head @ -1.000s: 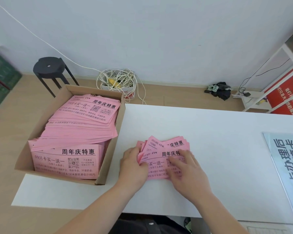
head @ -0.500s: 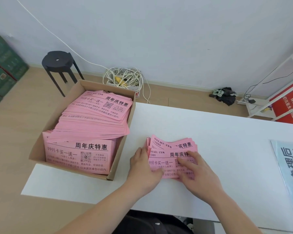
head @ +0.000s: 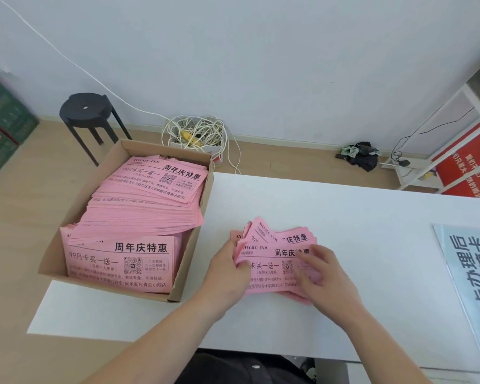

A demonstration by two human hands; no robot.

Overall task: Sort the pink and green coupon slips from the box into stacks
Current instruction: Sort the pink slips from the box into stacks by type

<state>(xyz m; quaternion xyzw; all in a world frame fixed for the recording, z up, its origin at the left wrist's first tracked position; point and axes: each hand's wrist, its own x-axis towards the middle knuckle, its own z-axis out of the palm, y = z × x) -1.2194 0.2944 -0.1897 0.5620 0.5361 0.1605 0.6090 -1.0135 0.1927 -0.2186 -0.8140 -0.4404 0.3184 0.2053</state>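
Risks, from the left. The cardboard box [head: 53,261] appears to be set over the left edge of the white table [head: 372,212]. If it is leaned on or dragged for the next grab, it could be tipped to the floor. Inside it, the far pile [head: 147,200] is slumped forward onto the near pile [head: 119,261], so a slide is likely if slips are pulled from underneath.

The left hand [head: 227,275] is curled round the left edge of the fanned bundle [head: 275,256] of pink slips, which lies on the table just right of the box. The right hand [head: 324,275] is laid on top of the bundle with fingers spread and pressing, nothing gripped. The bundle is skewed, with corners out at several angles. If it is squared too hard, slips may be creased or shot out sideways. A green slip hidden among the pink could be missed if the bundle is squared without being leafed through. The blue sheet [head: 471,278] at the right edge is well apart, so little trouble is expected there.

Counts, from the left:
- black stool [head: 86,109]: one
- box: one
- piles in it: two, slips in each too many to count
- cable tangle [head: 194,134]: one
- hands: two
- bundle on the table: one, at least four offset layers seen, exact number cannot be told
- green slips: none seen anywhere
- blue sheet: one
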